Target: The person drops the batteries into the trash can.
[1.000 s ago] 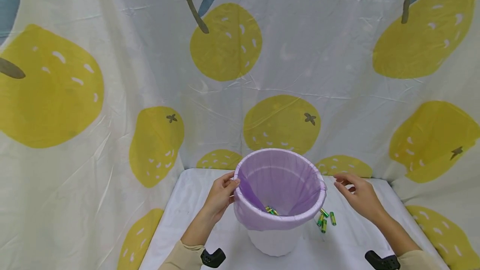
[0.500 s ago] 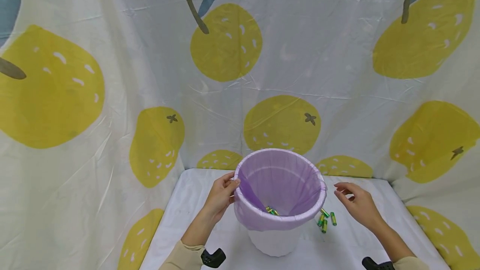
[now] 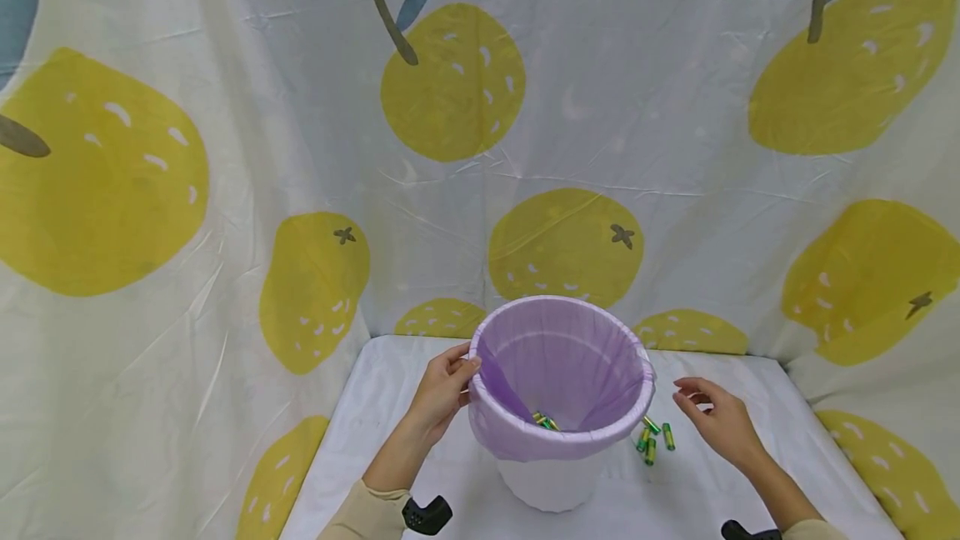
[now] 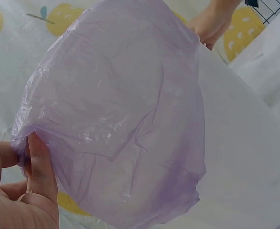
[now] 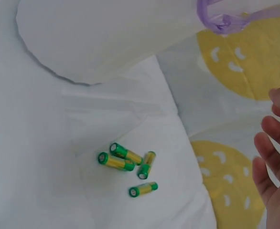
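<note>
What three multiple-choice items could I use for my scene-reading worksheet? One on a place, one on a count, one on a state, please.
1. Where do the loose batteries lie?
A. on the tablecloth beside the bin
B. on the bin's rim
C. in the right hand

2. How many batteries lie outside the bin?
A. two
B. four
C. seven

3. What is the left hand doing?
A. resting flat on the table
B. pinching the purple bag at the rim
C. holding a battery

Answers: 1 A, they lie on white cloth near the bin's base; 2 B, the right wrist view shows four; 3 B, its fingers pinch the liner.
</note>
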A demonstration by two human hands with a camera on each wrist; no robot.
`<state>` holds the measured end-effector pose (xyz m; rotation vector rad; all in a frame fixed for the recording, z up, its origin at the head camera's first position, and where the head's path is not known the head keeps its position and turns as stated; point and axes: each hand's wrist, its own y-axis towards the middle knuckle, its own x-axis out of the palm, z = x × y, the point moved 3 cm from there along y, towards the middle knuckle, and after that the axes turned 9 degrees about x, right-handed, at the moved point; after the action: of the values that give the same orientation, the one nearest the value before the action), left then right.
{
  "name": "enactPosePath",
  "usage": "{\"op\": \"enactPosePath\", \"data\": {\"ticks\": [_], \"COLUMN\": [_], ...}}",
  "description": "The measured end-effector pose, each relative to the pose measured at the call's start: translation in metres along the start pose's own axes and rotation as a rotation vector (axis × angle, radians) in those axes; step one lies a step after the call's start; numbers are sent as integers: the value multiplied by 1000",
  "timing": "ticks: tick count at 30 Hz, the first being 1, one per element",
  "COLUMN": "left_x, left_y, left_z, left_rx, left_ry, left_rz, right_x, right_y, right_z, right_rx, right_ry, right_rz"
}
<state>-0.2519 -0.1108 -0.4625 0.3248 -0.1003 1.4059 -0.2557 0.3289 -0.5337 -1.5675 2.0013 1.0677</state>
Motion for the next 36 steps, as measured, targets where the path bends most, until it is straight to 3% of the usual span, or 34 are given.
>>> {"op": "enactPosePath", "data": {"ticks": [11,28,36], "left_x": [-1,-1,0], "left_y": [-1,-1,0], "left_z": [-1,-1,2], "left_rx": [-6,-7,-10], "left_ry": [-4,-11,-5], "left_rz": [-1,8,12], "right_x": [21,48,64], "right_y": [-6,-11,-16], "right_z": [12,47,69], "right_rx": [121,219,384], "right_ry": [9,27,49], "right_rz": [-79,1,-36]}}
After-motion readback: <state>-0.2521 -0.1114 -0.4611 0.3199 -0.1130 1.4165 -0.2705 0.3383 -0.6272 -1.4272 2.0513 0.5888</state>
